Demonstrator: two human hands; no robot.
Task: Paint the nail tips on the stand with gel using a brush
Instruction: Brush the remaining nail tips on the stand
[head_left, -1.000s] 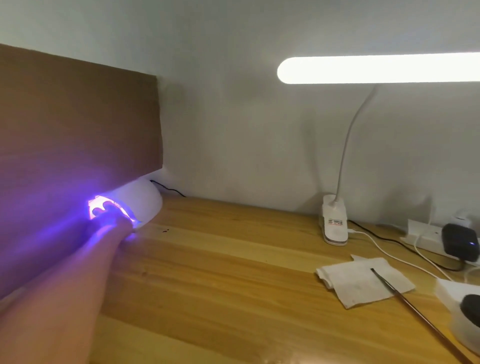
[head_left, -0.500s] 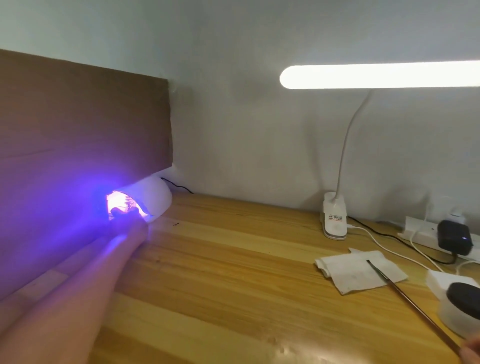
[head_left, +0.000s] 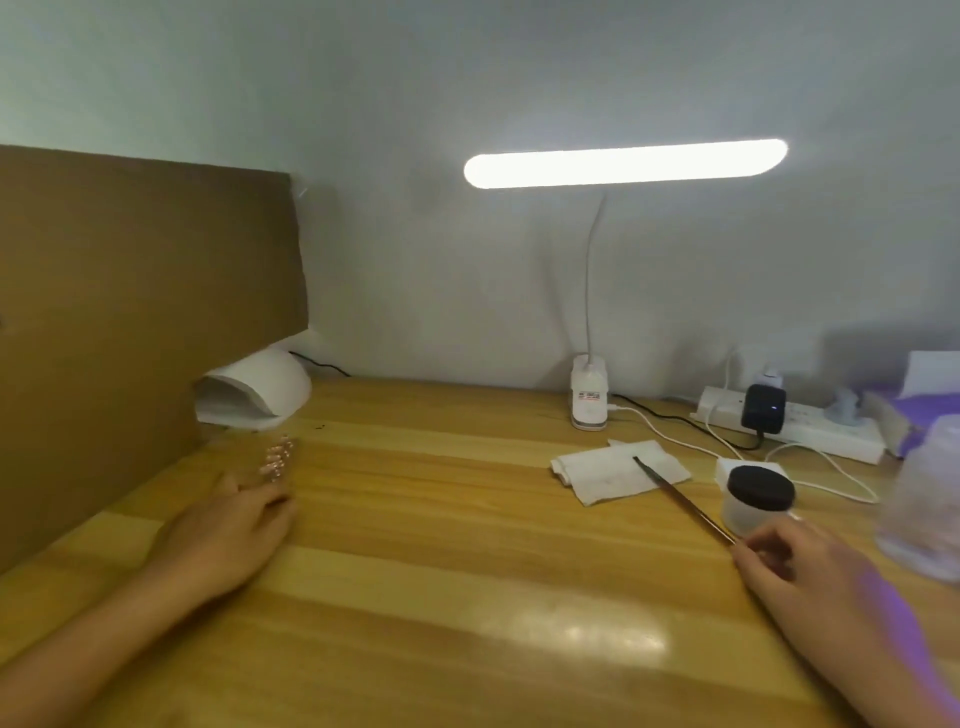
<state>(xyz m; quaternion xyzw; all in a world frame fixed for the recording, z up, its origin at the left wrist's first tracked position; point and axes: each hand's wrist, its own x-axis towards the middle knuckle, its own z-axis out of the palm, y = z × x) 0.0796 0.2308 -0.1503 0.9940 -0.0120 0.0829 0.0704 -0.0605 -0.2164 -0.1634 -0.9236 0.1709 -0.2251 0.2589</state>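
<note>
A row of several pale nail tips on a stand (head_left: 277, 459) lies on the wooden desk (head_left: 441, 545), just in front of the white curing lamp (head_left: 257, 388), which is dark. My left hand (head_left: 228, 525) holds the near end of the stand, fingers pointing toward the lamp. My right hand (head_left: 795, 558) pinches the handle of a thin brush (head_left: 680, 499). The brush tip rests on a folded white tissue (head_left: 613, 470). A small gel jar with a black lid (head_left: 756, 496) stands just beyond my right hand.
A cardboard panel (head_left: 130, 322) walls off the left side. A clip-on desk lamp (head_left: 589, 395) glows at the back. At the right are a power strip (head_left: 795, 428) with plugs and cables, a translucent cup (head_left: 924, 509), and a purple-and-white box (head_left: 914, 415).
My left hand has drawn the nail tip stand out of the curing lamp toward me, and the lamp's violet light has gone off. My right hand has come into view holding the brush.
</note>
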